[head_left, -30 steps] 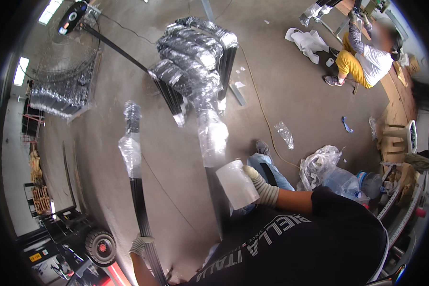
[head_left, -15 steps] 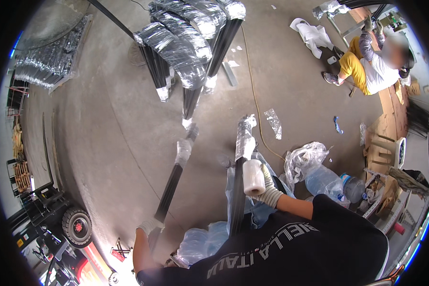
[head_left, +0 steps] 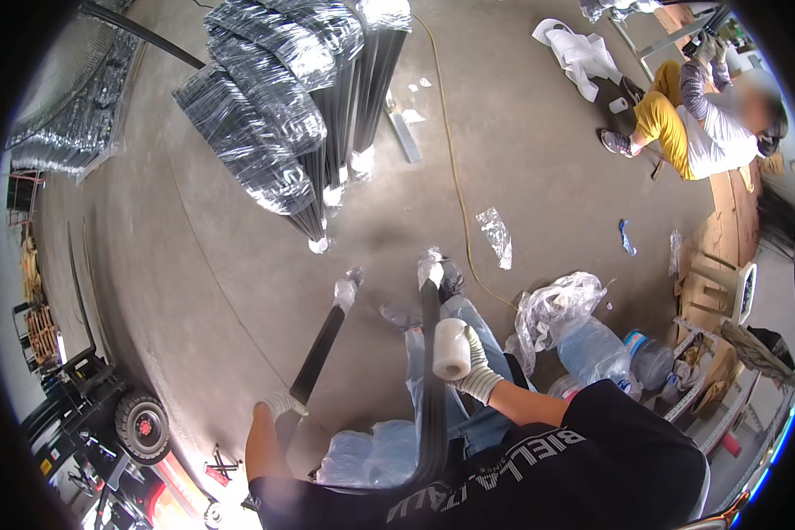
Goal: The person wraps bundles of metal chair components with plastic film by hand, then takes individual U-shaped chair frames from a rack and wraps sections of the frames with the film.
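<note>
My left hand point(head_left: 283, 405), in a whitish glove, is closed over one leg of a bundle of black tubes point(head_left: 319, 350). Clear film wraps that leg's tip. The bundle's other leg point(head_left: 431, 389) runs up in front of my jeans, and its far end is wrapped in film too. In my right hand point(head_left: 479, 369), in a striped glove, is a roll of clear stretch film point(head_left: 451, 348), held beside this second leg. My body partly hides where the two legs join.
Ahead lies a stack of film-wrapped tube bundles point(head_left: 269, 115). A cord point(head_left: 450, 132) crosses the floor. At right are crumpled plastic point(head_left: 556, 300), large water bottles point(head_left: 592, 349) and a shelf frame point(head_left: 689, 389). A co-worker point(head_left: 680, 115) sits at upper right. A wheeled machine point(head_left: 141, 424) stands at left.
The tips of the held bundle have drawn nearer to me, away from the stack. The view has shifted, so the stack sits further left. Both hands keep their holds.
</note>
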`<action>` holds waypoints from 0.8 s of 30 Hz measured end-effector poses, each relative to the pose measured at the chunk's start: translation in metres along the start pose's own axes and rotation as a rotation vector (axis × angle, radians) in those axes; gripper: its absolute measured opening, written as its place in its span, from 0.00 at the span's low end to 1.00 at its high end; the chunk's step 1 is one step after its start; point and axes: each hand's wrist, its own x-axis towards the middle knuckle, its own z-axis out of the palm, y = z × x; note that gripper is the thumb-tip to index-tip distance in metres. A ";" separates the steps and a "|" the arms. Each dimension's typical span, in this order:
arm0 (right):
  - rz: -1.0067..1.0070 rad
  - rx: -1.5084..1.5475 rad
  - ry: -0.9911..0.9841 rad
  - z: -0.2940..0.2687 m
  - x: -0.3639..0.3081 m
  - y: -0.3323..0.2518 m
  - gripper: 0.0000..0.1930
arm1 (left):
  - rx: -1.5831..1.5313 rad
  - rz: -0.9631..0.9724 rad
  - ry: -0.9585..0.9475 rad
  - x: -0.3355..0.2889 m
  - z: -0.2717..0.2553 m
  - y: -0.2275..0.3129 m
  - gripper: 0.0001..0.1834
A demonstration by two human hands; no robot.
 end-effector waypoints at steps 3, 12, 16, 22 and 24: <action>0.042 -0.059 -0.078 0.028 -0.009 -0.018 0.25 | 0.028 -0.125 0.027 0.004 -0.001 0.033 0.14; 0.116 -0.095 -0.016 0.082 -0.021 -0.043 0.22 | 0.314 0.075 0.221 -0.015 -0.024 0.057 0.36; 0.072 -0.147 0.072 0.116 -0.039 -0.037 0.23 | 0.698 0.371 0.133 -0.123 -0.019 0.134 0.28; 0.050 -0.214 0.107 0.155 -0.089 -0.006 0.29 | 0.615 0.769 0.128 -0.190 0.070 0.161 0.32; 0.054 -0.202 0.045 0.158 -0.093 -0.003 0.31 | 0.745 0.607 0.229 -0.248 0.087 0.205 0.25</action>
